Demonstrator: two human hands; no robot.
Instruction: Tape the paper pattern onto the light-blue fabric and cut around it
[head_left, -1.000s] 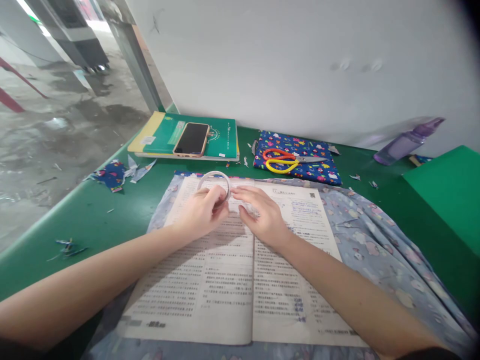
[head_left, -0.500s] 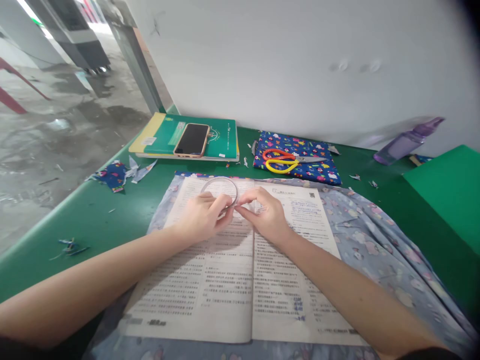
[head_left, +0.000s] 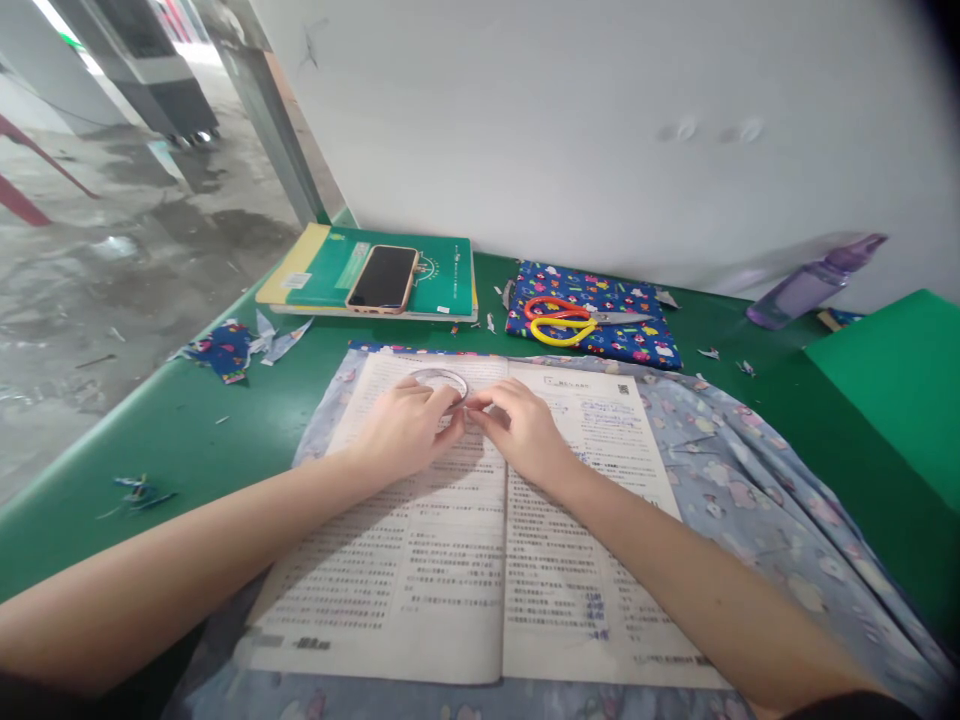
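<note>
Right over the upper part of the open book (head_left: 457,540), the two hands work close together. The left hand (head_left: 409,425) has a pale ring, like a roll of tape (head_left: 450,374), gripped between thumb and fingers, and the roll tilts back above the left page, near the centre fold. Just beside it comes the right hand (head_left: 517,425), thumb and forefinger drawn narrowly together at the roll's near right side; whether anything sits between those tips, I cannot tell!

Beneath the book spreads the grey-blue patterned cloth (head_left: 735,480), rumpled on the right, all of it on the green table (head_left: 247,430). Beyond the pages, the scissors (head_left: 574,322), one handle red and one yellow, lie across a flat blue patterned rectangle (head_left: 637,345). Over to the left, a phone (head_left: 383,279) rests on the stacked books (head_left: 450,265), with cloth scraps (head_left: 221,350) nearby. Far right, a purple bottle (head_left: 806,290) leans in view beside the pale wall (head_left: 562,120).
</note>
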